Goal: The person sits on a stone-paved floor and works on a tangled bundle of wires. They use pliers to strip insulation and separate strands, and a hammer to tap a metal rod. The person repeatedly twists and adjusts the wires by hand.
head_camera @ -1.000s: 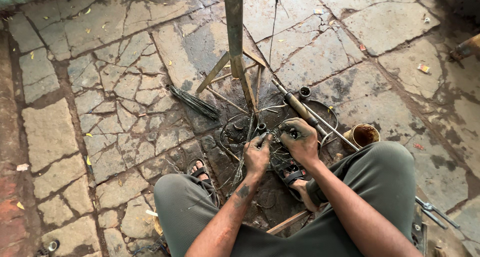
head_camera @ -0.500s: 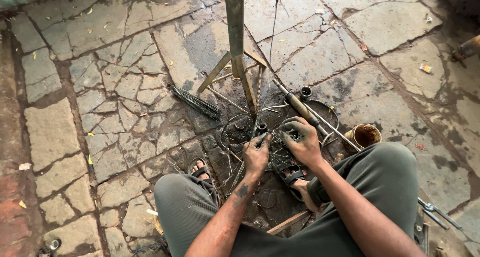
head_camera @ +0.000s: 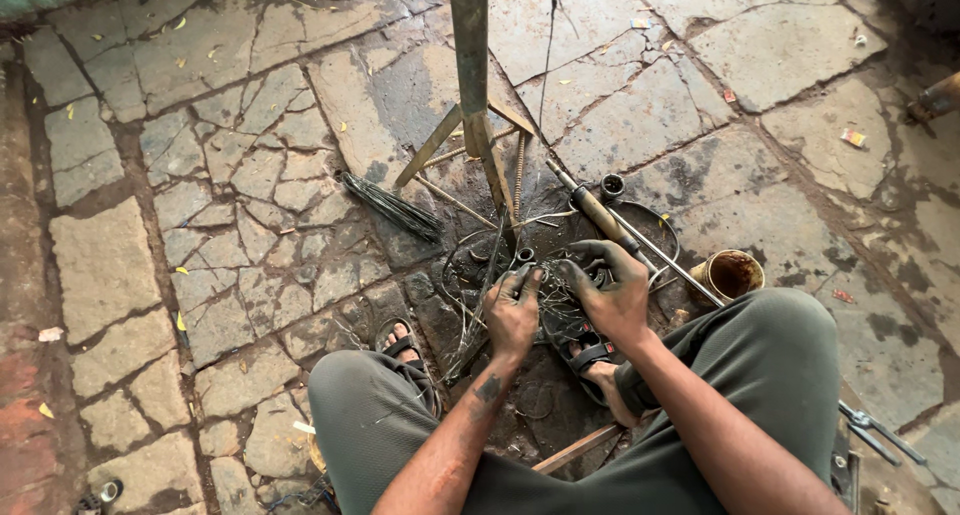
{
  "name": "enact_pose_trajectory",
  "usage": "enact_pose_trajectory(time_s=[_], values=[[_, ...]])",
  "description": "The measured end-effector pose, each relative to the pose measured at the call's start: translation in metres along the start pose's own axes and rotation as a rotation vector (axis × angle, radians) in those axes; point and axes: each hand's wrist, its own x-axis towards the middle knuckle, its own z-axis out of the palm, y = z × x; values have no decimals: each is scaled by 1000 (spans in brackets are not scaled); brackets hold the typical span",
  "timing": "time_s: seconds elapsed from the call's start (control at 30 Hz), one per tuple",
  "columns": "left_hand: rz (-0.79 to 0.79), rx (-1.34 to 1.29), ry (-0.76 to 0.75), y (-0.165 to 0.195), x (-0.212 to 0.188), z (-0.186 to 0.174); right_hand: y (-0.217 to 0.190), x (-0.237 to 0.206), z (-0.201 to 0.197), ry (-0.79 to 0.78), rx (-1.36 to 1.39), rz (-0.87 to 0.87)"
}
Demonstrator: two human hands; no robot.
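1. Wire tangle [head_camera: 545,275] sits on the floor [head_camera: 250,225] at frame centre, between your feet.
2. Your left hand [head_camera: 512,310] pinches its wires, fingers together.
3. Your right hand [head_camera: 610,290] presses on it, fingers spread.
4. Cup [head_camera: 732,275] at 3 o'clock; broom [head_camera: 395,207] at 10; stand [head_camera: 472,85] at 12.

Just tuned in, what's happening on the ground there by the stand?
A person squats on the stone paving, both greasy hands down on a small dark metal part lying among loose wires at the foot of a metal stand. The left hand presses on it from one side, the right hand from the other; what exactly the fingers grip is hidden. A long-handled tool lies just beyond the right hand, with a rusty tin beside it and a small broom to the left.
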Motion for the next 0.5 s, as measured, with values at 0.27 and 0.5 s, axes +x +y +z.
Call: enact_pose_trajectory(time_s=[0.27,0.5], values=[[-18,-286,36,8,-4,-3,-3,-4,-3,49,54,-98],[-101,-252,-19,13,4,-13,12,-5,1,-32,3,-343]])
